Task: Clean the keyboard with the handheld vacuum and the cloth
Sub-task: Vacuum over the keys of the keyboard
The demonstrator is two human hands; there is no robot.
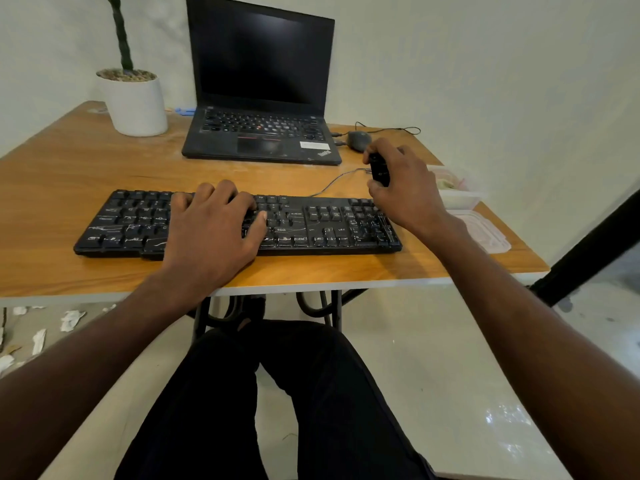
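— Head view: why flat on the keyboard?
— Left hand relaxed, pinning it mid-tabletop. Right hand, at two o'clock, wrapped round vacuum, ready to sweep.

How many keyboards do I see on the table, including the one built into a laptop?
2. The black keyboard lies at the near edge of the table, under the left hand. The second is built into the open laptop behind it. None seems hidden.
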